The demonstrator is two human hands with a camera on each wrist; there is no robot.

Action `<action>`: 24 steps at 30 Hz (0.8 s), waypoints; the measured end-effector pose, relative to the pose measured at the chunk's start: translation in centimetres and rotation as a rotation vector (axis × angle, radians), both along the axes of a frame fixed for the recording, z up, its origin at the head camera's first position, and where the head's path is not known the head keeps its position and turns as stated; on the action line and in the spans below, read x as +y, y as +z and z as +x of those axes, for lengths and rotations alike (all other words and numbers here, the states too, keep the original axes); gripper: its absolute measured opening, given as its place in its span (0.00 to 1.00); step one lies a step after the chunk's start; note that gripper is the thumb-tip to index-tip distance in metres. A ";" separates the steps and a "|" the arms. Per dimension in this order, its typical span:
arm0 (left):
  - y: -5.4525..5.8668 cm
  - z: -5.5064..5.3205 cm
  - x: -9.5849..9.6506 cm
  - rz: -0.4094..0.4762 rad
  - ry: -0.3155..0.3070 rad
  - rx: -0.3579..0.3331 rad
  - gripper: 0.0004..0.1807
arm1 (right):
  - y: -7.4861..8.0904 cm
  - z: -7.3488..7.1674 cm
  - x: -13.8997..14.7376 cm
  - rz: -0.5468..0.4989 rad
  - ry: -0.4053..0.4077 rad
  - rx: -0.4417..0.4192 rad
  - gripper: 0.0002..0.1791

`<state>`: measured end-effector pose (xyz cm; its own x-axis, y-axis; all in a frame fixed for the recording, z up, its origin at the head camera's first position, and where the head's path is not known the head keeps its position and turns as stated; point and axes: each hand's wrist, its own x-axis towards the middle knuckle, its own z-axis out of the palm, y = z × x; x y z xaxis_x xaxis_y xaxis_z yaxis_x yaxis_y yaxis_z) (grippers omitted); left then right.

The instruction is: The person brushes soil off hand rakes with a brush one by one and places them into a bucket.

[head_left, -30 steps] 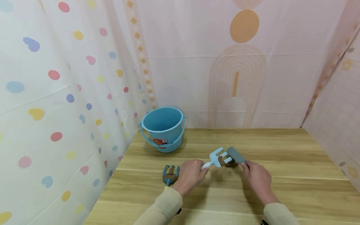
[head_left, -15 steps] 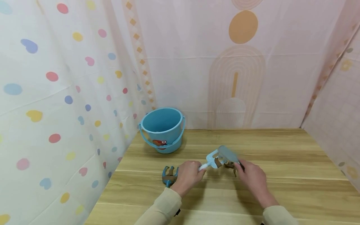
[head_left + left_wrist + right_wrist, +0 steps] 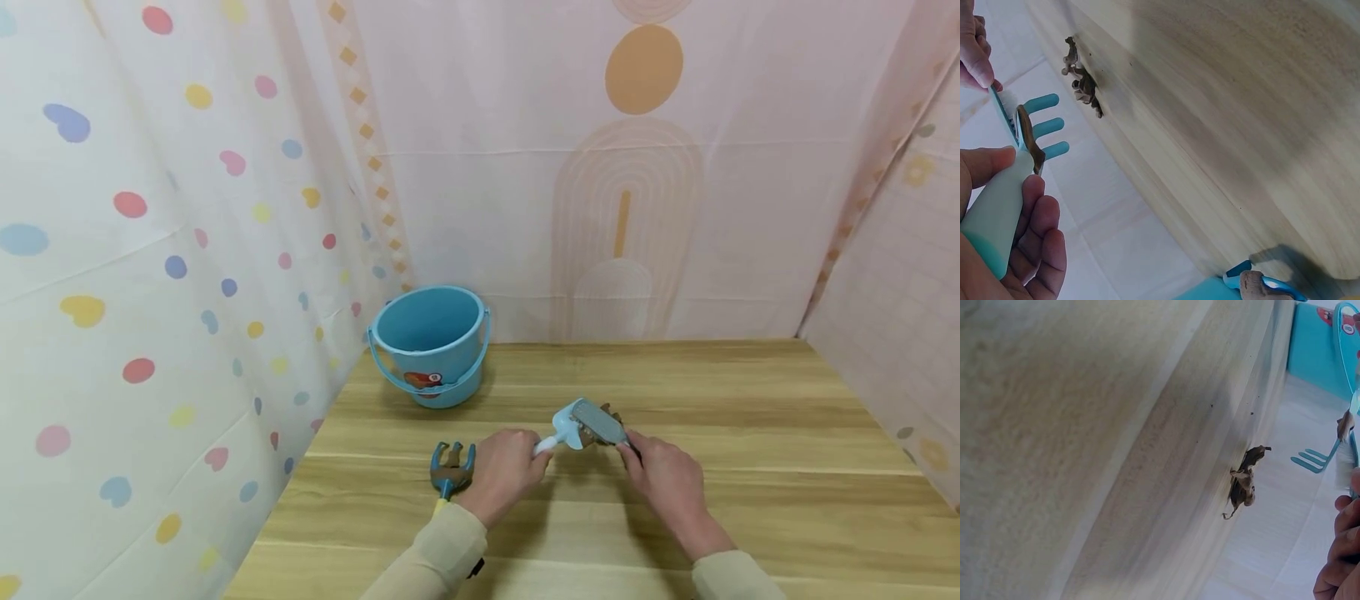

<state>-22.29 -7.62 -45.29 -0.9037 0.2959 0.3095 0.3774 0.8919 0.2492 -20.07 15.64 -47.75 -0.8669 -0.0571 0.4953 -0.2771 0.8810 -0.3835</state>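
Note:
My left hand (image 3: 512,468) grips the pale handle of a small light-blue hand fork (image 3: 566,423), its tines pointing right above the table. Brown, mud-like matter (image 3: 1030,139) clings to the fork's head in the left wrist view. In my right hand (image 3: 671,483) is a grey-blue brush (image 3: 597,419), whose head overlaps the tines in the head view. White bristles (image 3: 1009,103) face the fork. Crumpled brown bits (image 3: 1085,87) lie on the table below, partly hidden by the brush in the head view.
A darker blue hand fork (image 3: 452,475) with brown matter and a yellow handle lies left of my left hand. At the back left stands a blue bucket (image 3: 442,367) with its handle down. Patterned curtains (image 3: 480,167) border the wooden table (image 3: 750,400).
The brush has moved left, from the tips of the tines to over the fork's head. My right hand shifted left with it; my left hand stays nearly in place.

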 end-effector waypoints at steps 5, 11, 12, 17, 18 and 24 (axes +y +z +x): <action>0.0 -0.1 -0.1 0.000 -0.006 0.013 0.16 | 0.1 -0.2 0.2 -0.007 -0.020 -0.029 0.15; -0.1 -0.1 -0.1 -0.007 -0.012 0.035 0.16 | 0.2 -0.2 0.7 -0.031 -0.085 -0.059 0.17; -0.1 -0.1 -0.2 -0.006 -0.013 0.036 0.16 | 0.3 -0.2 0.8 -0.040 -0.090 -0.059 0.17; 0.1 -0.2 -0.2 0.017 -0.014 0.030 0.16 | 0.3 0.1 0.0 -0.064 0.002 0.044 0.16; 0.1 -0.3 -0.2 0.022 -0.012 0.027 0.16 | 0.3 0.1 -0.2 -0.056 0.036 0.074 0.16; 0.3 -0.3 -0.3 0.057 0.009 0.005 0.16 | -0.1 0.4 -0.9 -0.012 0.046 0.093 0.15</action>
<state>-22.59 -7.89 -45.01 -0.9045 0.2696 0.3303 0.3710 0.8795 0.2979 -19.69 14.74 -47.88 -0.8139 -0.0892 0.5741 -0.3517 0.8621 -0.3648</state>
